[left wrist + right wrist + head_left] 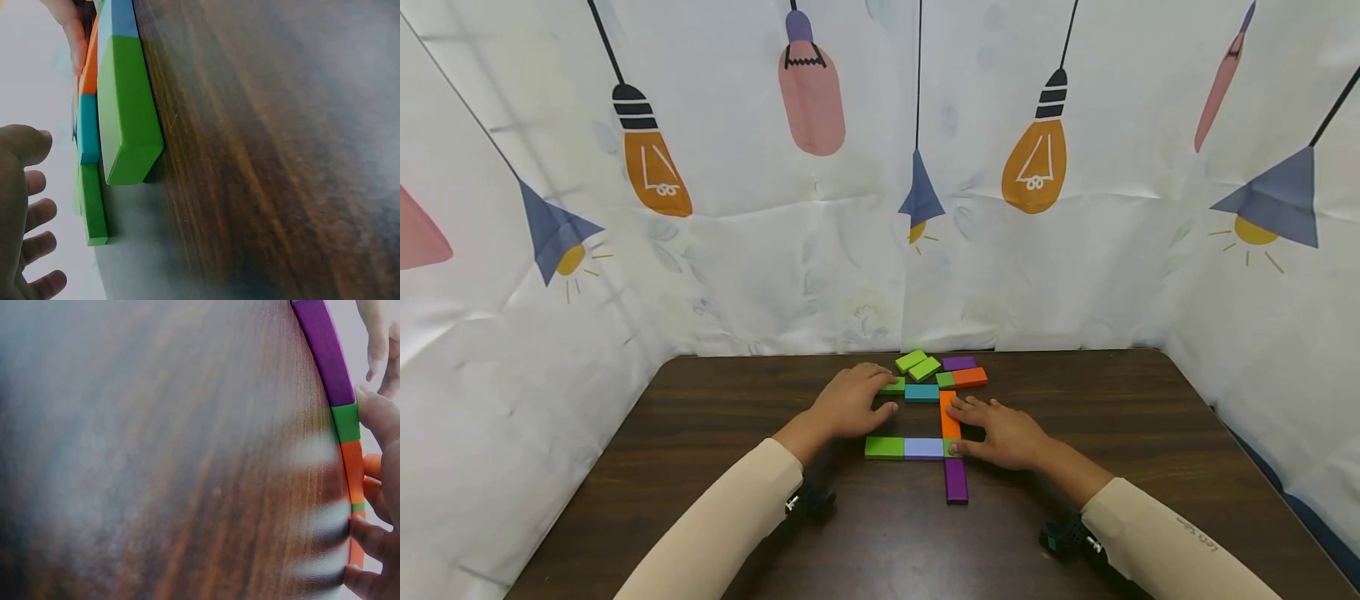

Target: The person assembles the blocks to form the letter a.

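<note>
My left hand (850, 400) has its fingers extended, with the fingertips at the far green block (891, 387), partly covering it. That block meets a teal block (922, 393). My right hand (1006, 433) lies beside an upright-running orange block (949, 408), its fingers touching that block and its thumb on the small green block (948, 443). From there a lavender block (922, 449) and a long green block (884, 448) extend left, and a purple block (956, 482) points toward me. In the right wrist view, the thumb touches near the purple-green joint (345, 419).
Two loose light-green blocks (924, 369) lie at the back of the dark wooden table (737, 417). Near them are another purple block (958, 363), a red-orange block (970, 377) and a small green block (945, 381). A lamp-printed white cloth (760, 275) stands behind the table.
</note>
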### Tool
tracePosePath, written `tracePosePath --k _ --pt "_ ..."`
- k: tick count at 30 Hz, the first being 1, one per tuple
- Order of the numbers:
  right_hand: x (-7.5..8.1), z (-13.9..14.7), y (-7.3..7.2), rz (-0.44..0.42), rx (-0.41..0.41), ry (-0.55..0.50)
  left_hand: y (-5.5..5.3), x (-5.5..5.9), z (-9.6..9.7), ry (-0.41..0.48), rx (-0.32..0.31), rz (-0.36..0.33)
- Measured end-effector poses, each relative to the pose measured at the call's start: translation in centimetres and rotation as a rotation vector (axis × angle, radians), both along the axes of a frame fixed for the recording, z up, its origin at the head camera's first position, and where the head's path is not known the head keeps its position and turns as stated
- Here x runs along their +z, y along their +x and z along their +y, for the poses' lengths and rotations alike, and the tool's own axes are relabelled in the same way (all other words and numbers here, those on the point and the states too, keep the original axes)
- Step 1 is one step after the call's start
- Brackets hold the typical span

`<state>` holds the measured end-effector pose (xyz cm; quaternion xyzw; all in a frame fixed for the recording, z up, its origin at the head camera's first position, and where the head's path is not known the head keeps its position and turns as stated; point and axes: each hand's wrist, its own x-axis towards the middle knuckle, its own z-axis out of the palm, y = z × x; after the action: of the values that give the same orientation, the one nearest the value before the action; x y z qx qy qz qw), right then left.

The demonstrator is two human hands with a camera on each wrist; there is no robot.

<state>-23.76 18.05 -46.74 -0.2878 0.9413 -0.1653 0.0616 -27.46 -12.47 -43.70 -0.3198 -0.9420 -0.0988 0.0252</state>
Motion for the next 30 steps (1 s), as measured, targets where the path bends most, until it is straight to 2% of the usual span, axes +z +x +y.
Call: tracePosePath --k 15,20,30 --pt "0.0 0.0 0.0 -0.002 0.004 -0.006 -2.3 -0.8 1.1 -0.056 0.064 -0.070" --pt "0.0 -0.1 0.1 -0.009 -0.004 -0.003 -2.5 -0.8 1.4 -0.045 0.057 -0.091" --pt "0.0 0.0 0.0 0.000 0.008 -0.008 -3.1 -1.1 2.0 -0.084 0.073 -0.129"
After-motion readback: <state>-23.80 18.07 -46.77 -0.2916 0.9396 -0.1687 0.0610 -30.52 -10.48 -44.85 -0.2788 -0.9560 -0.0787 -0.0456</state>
